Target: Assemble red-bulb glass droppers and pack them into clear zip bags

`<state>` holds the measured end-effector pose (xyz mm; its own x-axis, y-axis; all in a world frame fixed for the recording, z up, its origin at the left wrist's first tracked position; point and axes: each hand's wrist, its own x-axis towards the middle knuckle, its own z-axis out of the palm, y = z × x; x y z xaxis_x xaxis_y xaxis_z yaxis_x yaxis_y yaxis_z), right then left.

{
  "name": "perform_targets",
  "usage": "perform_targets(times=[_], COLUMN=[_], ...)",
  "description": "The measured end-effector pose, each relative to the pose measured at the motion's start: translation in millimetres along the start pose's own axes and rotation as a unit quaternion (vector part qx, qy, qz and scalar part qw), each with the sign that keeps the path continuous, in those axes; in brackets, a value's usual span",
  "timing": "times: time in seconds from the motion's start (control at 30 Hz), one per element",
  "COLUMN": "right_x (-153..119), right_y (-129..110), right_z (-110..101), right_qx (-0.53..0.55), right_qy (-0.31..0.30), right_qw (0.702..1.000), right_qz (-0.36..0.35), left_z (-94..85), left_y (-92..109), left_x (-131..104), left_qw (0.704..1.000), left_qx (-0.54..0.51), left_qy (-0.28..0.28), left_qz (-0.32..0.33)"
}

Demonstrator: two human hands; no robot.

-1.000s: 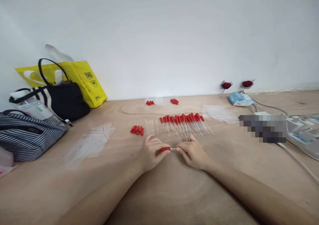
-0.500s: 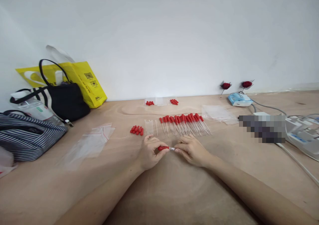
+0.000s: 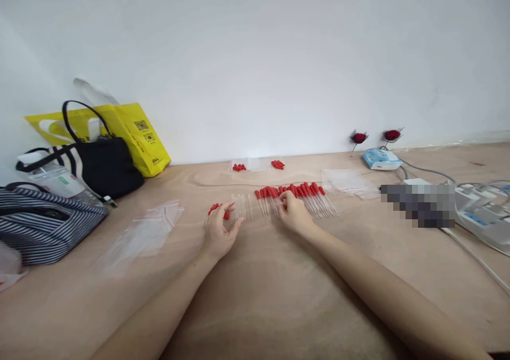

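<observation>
First, small red elongated bulbs (image 3: 214, 208), partly hidden by the left hand (image 3: 218, 232), thumb and fingers spread wide; next, slim clear tubes (image 3: 240, 206), laid side by side; then, red-bulbed clear droppers (image 3: 306, 190) in a row, the right hand (image 3: 294, 211) at mid-row, fingertips bunched, whether gripping one cannot be told.

Open table (image 3: 239, 307) up front, red-topped droppers (image 3: 306, 190) barring the middle

Soft light fills the room, and the wall (image 3: 255, 73) looks palest low in the middle. Fuzzy shadows sit beside both arms (image 3: 370, 275) near the bottom. The thin tubes (image 3: 239, 208) look faint and blurry. Things stretch toward the side edges, and blocky squares (image 3: 424, 203) hide a patch at right.
</observation>
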<state>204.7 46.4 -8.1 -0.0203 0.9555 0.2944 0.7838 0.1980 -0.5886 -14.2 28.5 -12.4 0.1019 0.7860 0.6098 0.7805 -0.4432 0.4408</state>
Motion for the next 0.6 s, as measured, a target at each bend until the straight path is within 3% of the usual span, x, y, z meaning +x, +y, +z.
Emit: perform_targets(times=[0.27, 0.4, 0.6], right_x=[15, 17, 15], right_y=[-15, -18, -16], right_z=[16, 17, 15], right_qx=[-0.074, -0.1, -0.12], right_qy=[-0.004, -0.014, -0.014], right_qw=[0.993, 0.992, 0.991], right_qz=[0.089, 0.08, 0.06], left_z=[-10.6, -17.8, -17.6], left_y=[-10, -10, -14], left_x=[10, 11, 7], left_qw=[0.996, 0.988, 0.982], left_qx=[0.068, 0.13, 0.178], left_qy=[0.024, -0.013, -0.042], left_qz=[-0.045, -0.08, -0.051])
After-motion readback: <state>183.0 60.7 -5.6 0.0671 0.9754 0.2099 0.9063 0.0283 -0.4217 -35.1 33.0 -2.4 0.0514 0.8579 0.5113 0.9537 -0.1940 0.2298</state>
